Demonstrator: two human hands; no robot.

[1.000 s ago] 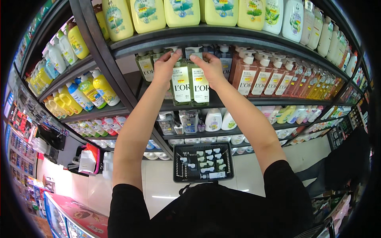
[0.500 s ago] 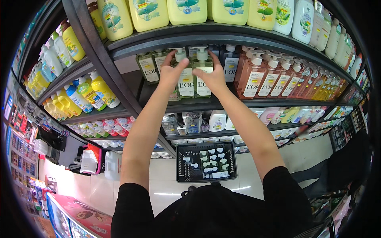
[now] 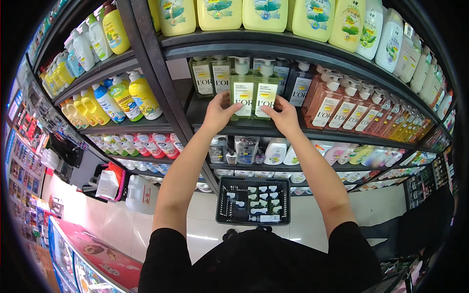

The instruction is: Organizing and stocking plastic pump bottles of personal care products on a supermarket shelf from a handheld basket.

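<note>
Two clear green pump bottles (image 3: 243, 92) with white pumps stand side by side at the front of the middle shelf. My left hand (image 3: 220, 115) grips the left bottle low on its side, thumb on the front. On the other side, my right hand (image 3: 285, 117) holds the right green pump bottle (image 3: 266, 94) the same way. The fingers behind the bottles are partly hidden. Just behind and to the left are more green pump bottles (image 3: 202, 78). Dark blue pump bottles (image 3: 299, 88) stand to the right, partly covered by the green pair.
Pink pump bottles (image 3: 325, 108) line the shelf at the right. Large yellow bottles (image 3: 266, 14) fill the shelf above. A black basket (image 3: 221, 215) with several pump bottles sits below. At the lower right is another person (image 3: 415, 224) in dark clothes. A white jug (image 3: 141, 194) stands left.
Both hands have slid from the bottles' upper parts down to their lower sides. The shelves have shifted to the right in the picture.
</note>
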